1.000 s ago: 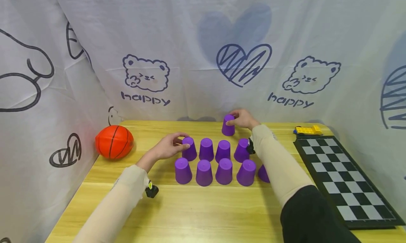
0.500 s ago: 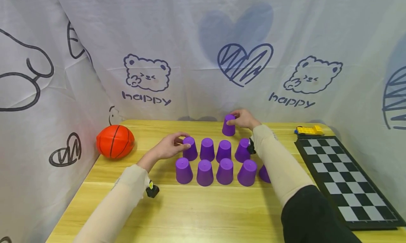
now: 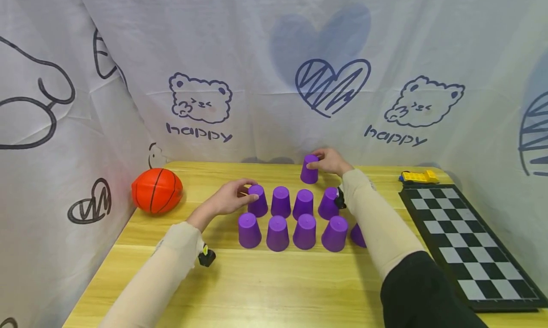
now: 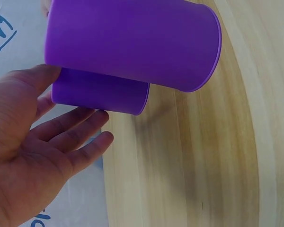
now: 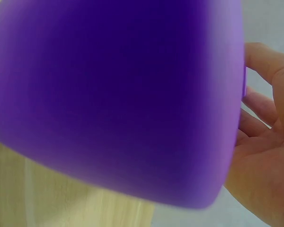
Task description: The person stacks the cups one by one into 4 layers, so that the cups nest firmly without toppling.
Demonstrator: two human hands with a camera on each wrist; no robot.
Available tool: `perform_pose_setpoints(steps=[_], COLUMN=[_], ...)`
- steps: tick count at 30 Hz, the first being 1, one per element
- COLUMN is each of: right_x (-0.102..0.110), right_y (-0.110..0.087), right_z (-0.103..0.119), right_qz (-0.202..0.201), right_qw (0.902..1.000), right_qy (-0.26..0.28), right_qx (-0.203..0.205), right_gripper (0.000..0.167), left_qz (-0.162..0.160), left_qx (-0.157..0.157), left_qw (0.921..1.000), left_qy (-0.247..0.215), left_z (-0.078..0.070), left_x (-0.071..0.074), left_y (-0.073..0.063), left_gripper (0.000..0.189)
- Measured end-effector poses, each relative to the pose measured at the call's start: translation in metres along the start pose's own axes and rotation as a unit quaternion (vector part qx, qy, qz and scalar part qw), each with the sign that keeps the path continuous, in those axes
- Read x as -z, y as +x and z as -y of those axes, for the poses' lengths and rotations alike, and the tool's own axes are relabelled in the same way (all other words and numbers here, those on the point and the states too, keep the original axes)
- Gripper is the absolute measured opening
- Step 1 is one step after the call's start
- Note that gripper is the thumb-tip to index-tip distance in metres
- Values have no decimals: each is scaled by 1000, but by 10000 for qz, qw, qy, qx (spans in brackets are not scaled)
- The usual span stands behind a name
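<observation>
In the head view my left hand (image 3: 227, 197) pinches an upside-down purple cup (image 3: 258, 203) at the left end of the middle row, thumb on its near side. Farther back, my right hand (image 3: 333, 161) holds another upturned purple cup (image 3: 309, 173) between thumb and fingers. A near purple cup (image 4: 132, 38) partly covers the held one (image 4: 99, 92) in the left wrist view. One large purple cup (image 5: 118, 94) fills most of the right wrist view, hiding nearly all of the cup in that hand. Several purple cups (image 3: 277, 233) form the front row.
An orange toy basketball (image 3: 157, 191) lies at the table's left edge. A black-and-white checkered board (image 3: 464, 237) lies on the right, with a yellow toy truck (image 3: 419, 177) behind it. White printed cloth (image 3: 257, 99) hangs behind the wooden table (image 3: 265, 290). My right forearm partly hides a front-row cup (image 3: 357, 236).
</observation>
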State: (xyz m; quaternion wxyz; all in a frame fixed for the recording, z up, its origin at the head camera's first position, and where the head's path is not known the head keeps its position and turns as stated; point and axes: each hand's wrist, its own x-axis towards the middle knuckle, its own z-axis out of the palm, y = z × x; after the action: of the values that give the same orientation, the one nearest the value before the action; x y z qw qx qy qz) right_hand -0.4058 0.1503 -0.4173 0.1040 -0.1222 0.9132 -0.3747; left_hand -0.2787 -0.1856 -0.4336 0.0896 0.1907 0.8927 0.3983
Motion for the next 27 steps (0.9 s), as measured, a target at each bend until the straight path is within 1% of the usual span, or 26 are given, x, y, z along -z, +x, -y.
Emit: perform_pose_setpoints(steps=[6, 11, 15, 22, 27], right_x=[7, 25, 40, 53, 61], right_y=[-4, -10, -18, -36, -53], right_z=[-2, 0, 1, -6, -8], right_qz=[-33, -77, -30, -54, -91], right_qw=[10000, 9999, 10000, 9975, 9973], right_qy=[85, 94, 33, -294, -319], right_qx=[1, 56, 84, 640, 655], right_gripper=[63, 66, 65, 62, 62], left_qz=[-58, -88, -133, -220, -367], left_qx=[-94, -104, -153, -236, -336], left_qw=[9999, 9999, 9996, 9987, 9981], left_qy=[99, 93, 213, 385, 370], left_z=[-1, -1, -2, -1, 1], left_x=[-2, -1, 2, 1, -1], left_y=[0, -1, 0, 3, 4], left_gripper=[47, 50, 51, 50, 49])
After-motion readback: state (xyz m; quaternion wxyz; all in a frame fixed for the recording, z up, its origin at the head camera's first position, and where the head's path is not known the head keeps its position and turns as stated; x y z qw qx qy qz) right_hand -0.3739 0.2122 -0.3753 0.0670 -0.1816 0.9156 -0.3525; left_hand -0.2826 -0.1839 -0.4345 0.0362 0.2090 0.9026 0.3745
